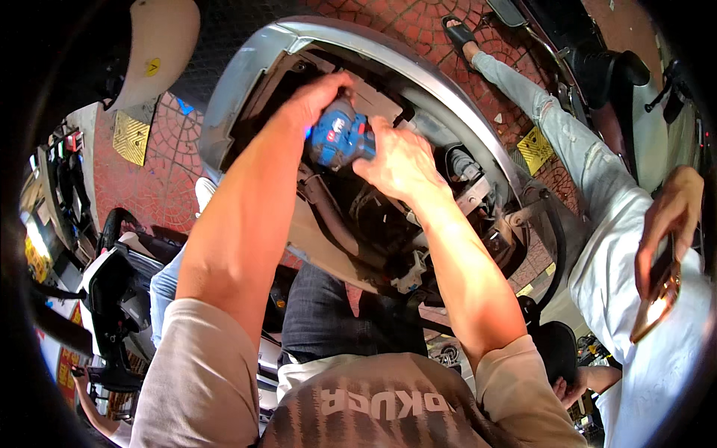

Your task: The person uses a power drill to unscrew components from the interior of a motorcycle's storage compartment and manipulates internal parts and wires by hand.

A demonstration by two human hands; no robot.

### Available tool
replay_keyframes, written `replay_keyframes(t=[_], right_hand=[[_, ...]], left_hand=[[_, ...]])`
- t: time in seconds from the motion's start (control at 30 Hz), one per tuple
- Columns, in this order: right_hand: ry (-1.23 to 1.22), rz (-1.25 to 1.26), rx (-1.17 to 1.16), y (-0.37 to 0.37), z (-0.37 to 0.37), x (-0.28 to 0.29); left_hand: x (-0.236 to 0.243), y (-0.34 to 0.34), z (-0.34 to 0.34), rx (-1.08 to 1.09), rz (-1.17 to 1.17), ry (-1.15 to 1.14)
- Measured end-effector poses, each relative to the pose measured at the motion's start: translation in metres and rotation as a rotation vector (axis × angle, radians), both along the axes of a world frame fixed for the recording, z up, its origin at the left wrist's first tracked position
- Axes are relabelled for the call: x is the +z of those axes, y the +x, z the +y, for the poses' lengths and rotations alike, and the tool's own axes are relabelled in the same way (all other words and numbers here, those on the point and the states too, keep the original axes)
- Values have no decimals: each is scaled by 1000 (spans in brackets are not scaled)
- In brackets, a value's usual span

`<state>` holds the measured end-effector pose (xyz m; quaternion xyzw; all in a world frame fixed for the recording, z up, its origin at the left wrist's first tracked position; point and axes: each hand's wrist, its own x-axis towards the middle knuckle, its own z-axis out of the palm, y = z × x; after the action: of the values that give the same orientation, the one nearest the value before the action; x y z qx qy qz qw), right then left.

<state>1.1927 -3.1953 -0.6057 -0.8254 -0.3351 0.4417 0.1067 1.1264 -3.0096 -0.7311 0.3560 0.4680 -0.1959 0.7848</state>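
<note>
Holds a blue power drill [332, 142] inside the open top of a silver scooter body [235, 82], up near the far left end of the hole. Wraps the right hand [403, 158] snugly around the handle, with the fingers curled in. Bends the left hand [310, 101] beside the front of the drill, close to the nose. Cannot tell if gripping there or only touching, with some fingers hidden.

Below the drill, deeper in the hole, a fat dark hose [326, 213] on a slant. Near the bottom edge, a small white plastic piece [409, 270]. Over to the right, a round grey part [464, 166] among wires and little bits.

Around the scooter body, a floor of red tiles [168, 190], with one yellow plate [131, 138] on the left and another yellow plate [533, 151] on the right. Also on the right, another person in a white shirt [620, 261], ripped pale jeans [553, 112] and a black slipper [457, 36], with a phone [661, 295] in one hand [672, 213]. Off to the left, a parked scooter [112, 287].
</note>
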Motion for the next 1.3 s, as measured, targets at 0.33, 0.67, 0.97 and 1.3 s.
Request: replay_keyframes(t=[0.33, 0.67, 0.97, 1.3], right_hand=[[598, 679, -766, -52, -103, 122], [862, 468, -570, -80, -117, 210], [925, 330, -400, -88, -133, 236], [936, -390, -121, -86, -134, 256]], left_hand=[[214, -68, -78, 504, -68, -180], [366, -108, -98, 487, -409, 23], [412, -170, -94, 585, -444, 162], [451, -167, -210, 219, -343, -168]])
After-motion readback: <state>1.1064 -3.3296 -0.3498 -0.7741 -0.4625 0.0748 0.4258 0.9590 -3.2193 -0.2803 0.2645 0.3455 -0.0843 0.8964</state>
